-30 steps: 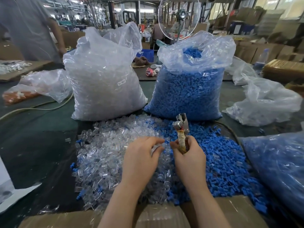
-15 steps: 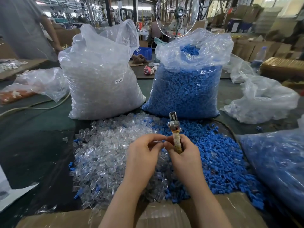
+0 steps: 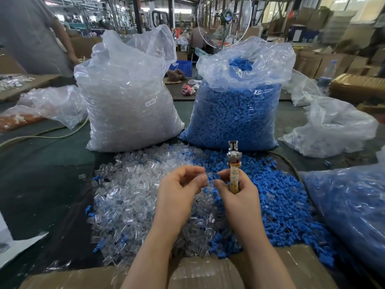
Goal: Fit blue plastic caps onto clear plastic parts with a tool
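Blue and clear plastic meet between the two hands: the left hand (image 3: 179, 188) pinches a clear part (image 3: 205, 177) with thumb and fingertips, and the right hand (image 3: 235, 190) pinches a blue cap (image 3: 216, 176) at its fingertips, while its other fingers curl round the wrapped handle of the tool (image 3: 233, 163). I think the tool is kept upright in the same fist, with its metal head above the knuckles, so that it is ready as soon as the cap sits on the part; the two pieces are touching or nearly touching, and I cannot tell if the cap is already started. Both hands are raised over the loose supply, which seems placed for short reaches: under and to the left of the left hand is the heap of clear parts (image 3: 133, 195), and under and to the right of the right hand is the heap of blue caps (image 3: 277, 197), with some pieces mixed at the border. Beyond the left hand stands a full bag of clear parts (image 3: 129, 105) with a small white label, and beyond the right hand a bag of blue caps (image 3: 235, 113), open at the top. Far to the right of the right hand lies another bag (image 3: 350, 207) that looks blue inside. Nearest to the person, below both wrists, is a cardboard box (image 3: 208, 274) covered with film; its contents are not visible.
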The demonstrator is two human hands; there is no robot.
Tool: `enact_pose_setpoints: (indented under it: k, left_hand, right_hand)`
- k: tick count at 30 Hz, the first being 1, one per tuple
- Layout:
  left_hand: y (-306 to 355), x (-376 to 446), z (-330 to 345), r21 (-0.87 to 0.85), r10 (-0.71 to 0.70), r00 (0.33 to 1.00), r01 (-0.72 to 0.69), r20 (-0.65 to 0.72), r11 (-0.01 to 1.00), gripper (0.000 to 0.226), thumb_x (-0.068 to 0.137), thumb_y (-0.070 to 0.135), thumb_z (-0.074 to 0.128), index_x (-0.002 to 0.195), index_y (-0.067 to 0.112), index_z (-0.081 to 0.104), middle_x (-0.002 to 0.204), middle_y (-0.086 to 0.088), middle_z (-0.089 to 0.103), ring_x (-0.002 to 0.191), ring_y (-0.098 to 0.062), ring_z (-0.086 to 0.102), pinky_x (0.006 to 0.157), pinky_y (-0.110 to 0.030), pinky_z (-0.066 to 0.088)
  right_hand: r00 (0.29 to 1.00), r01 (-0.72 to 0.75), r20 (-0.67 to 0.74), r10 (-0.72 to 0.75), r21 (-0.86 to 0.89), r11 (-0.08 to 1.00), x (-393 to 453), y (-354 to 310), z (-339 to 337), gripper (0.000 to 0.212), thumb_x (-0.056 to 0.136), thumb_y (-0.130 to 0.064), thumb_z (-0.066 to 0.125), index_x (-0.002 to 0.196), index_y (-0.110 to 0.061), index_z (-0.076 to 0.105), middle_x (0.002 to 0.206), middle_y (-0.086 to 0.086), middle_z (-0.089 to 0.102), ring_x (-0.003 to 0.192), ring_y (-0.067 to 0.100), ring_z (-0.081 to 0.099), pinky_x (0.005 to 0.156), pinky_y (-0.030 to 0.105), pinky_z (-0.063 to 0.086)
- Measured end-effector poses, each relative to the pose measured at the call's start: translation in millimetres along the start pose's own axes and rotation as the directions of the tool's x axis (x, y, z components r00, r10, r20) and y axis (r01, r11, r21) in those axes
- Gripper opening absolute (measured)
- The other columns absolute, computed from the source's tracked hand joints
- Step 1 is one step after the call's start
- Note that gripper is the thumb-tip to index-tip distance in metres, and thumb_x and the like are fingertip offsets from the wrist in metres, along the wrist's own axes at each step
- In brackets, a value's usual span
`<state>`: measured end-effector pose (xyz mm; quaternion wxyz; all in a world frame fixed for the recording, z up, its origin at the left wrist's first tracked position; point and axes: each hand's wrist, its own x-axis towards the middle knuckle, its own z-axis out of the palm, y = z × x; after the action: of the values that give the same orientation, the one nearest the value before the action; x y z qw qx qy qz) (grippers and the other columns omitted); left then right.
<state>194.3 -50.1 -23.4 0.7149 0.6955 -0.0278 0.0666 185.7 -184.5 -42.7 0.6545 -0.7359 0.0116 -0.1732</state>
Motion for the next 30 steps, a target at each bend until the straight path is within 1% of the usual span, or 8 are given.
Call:
enact_pose_setpoints:
  k: [4, 7, 10, 13, 16, 24, 28, 30]
  left_hand:
    - [1.2, 0.1, -0.3, -0.081, -0.036, 0.998, 0.039, 0.044, 0.996, 0.014, 0.086, 0.004, 0.071, 0.096, 0.013, 0.068, 0.088, -0.001, 0.077, 0.083, -0.015, 0.074, 0.068, -0.018, 0.055]
    - [2.6, 0.4, 0.0, -0.166, -0.072, 0.994, 0.084, 0.077, 0.983, 0.016, 0.093, 0.005, 0.064, 0.107, 0.011, 0.060, 0.093, -0.002, 0.078, 0.086, -0.018, 0.075, 0.067, -0.019, 0.056]
    - [3.2, 0.2, -1.1, -0.187, -0.082, 0.990, 0.103, 0.113, 0.977, 0.019, 0.097, 0.006, 0.057, 0.113, 0.015, 0.060, 0.098, 0.000, 0.077, 0.090, -0.018, 0.075, 0.070, -0.020, 0.057]
    - [3.6, 0.1, -2.2, -0.204, -0.091, 0.988, 0.116, 0.129, 0.972, 0.020, 0.099, 0.005, 0.054, 0.113, 0.015, 0.063, 0.100, -0.001, 0.077, 0.092, -0.018, 0.074, 0.071, -0.020, 0.057]
    - [3.1, 0.0, -3.0, -0.232, -0.103, 0.984, 0.135, 0.143, 0.963, 0.019, 0.099, 0.005, 0.053, 0.114, 0.013, 0.062, 0.102, -0.003, 0.077, 0.093, -0.019, 0.074, 0.073, -0.021, 0.057]
    - [0.8, -0.4, -2.3, -0.276, -0.127, 0.978, 0.170, 0.167, 0.946, 0.028, 0.098, -0.003, 0.049, 0.114, 0.013, 0.065, 0.100, -0.005, 0.076, 0.080, -0.011, 0.069, 0.071, -0.021, 0.056]
    - [1.2, 0.2, 0.0, -0.302, -0.174, 0.973, 0.213, 0.151, 0.929, 0.030, 0.097, -0.008, 0.044, 0.109, 0.006, 0.068, 0.094, -0.006, 0.075, 0.070, -0.008, 0.064, 0.065, -0.020, 0.054]
    - [1.5, 0.5, 0.7, -0.317, -0.199, 0.969, 0.237, 0.146, 0.919, 0.030, 0.096, -0.008, 0.045, 0.105, 0.005, 0.070, 0.091, -0.006, 0.074, 0.069, -0.008, 0.063, 0.066, -0.020, 0.055]
  right_hand:
    - [1.000, -0.025, -0.008, 0.026, 0.119, 0.993, 0.5, -1.0, -0.5, 0.017, 0.089, -0.012, 0.070, 0.092, -0.029, 0.068, 0.086, -0.011, 0.071, 0.081, 0.003, 0.067, 0.070, 0.013, 0.051]
    - [0.999, -0.034, 0.002, 0.034, 0.163, 0.986, -0.2, -2.7, -0.8, 0.022, 0.090, -0.011, 0.069, 0.095, -0.032, 0.071, 0.091, -0.009, 0.073, 0.086, 0.005, 0.068, 0.072, 0.012, 0.051]
    - [1.000, -0.014, 0.020, 0.011, 0.166, 0.986, -1.6, -5.2, -1.2, 0.022, 0.091, -0.010, 0.068, 0.093, -0.032, 0.071, 0.089, -0.008, 0.073, 0.083, 0.006, 0.069, 0.072, 0.013, 0.052]
    - [1.000, 0.001, 0.030, -0.006, 0.167, 0.986, -2.8, -5.7, -1.4, 0.017, 0.090, -0.012, 0.069, 0.090, -0.028, 0.068, 0.084, -0.002, 0.070, 0.080, 0.016, 0.067, 0.072, 0.019, 0.055]
    - [1.000, -0.005, 0.019, 0.002, 0.191, 0.982, -2.4, -5.3, -2.2, 0.015, 0.089, -0.013, 0.071, 0.086, -0.026, 0.065, 0.080, -0.003, 0.067, 0.075, 0.015, 0.063, 0.072, 0.024, 0.055]
    - [1.000, 0.001, 0.027, -0.006, 0.210, 0.978, -3.3, -7.6, -3.4, 0.020, 0.086, -0.013, 0.074, 0.082, -0.031, 0.066, 0.073, -0.010, 0.066, 0.065, 0.003, 0.059, 0.059, 0.015, 0.048]
    - [1.000, 0.000, 0.015, -0.004, 0.245, 0.969, -3.5, -9.0, -3.1, 0.021, 0.086, -0.011, 0.073, 0.079, -0.030, 0.068, 0.072, -0.008, 0.067, 0.068, 0.006, 0.061, 0.063, 0.016, 0.049]
    - [1.000, 0.003, 0.020, -0.009, 0.249, 0.968, -4.4, -9.8, -2.9, 0.020, 0.088, -0.012, 0.072, 0.079, -0.029, 0.068, 0.067, -0.010, 0.063, 0.064, 0.007, 0.057, 0.059, 0.016, 0.046]
